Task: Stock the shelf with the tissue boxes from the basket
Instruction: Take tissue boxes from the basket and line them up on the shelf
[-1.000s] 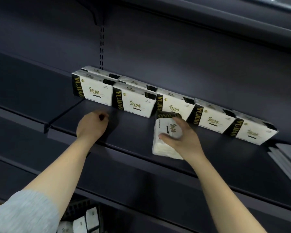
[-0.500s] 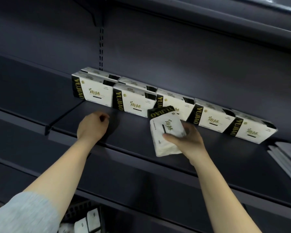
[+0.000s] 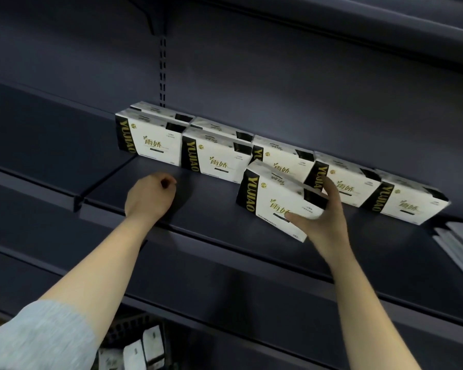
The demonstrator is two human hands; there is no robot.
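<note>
The right hand [image 3: 322, 222] has its fingers wrapped around a white and black tissue box [image 3: 275, 201], tilted near the front edge of the dark metal shelf [image 3: 225, 225]. The left hand [image 3: 149, 200] rests curled, holding nothing. If pushed crooked, the box might knock the back row [image 3: 214, 158].

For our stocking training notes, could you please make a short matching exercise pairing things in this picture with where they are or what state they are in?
Things:
1. left hand
2. right hand
3. basket
4. stack of grey sheets

Places or states:
A. at the far right end of the shelf
B. below the shelf, with tissue packs inside
C. fingers curled, holding nothing, at the shelf's front edge
D. holding a tissue box in front of the back row

Pairs: 1-C, 2-D, 3-B, 4-A
</note>
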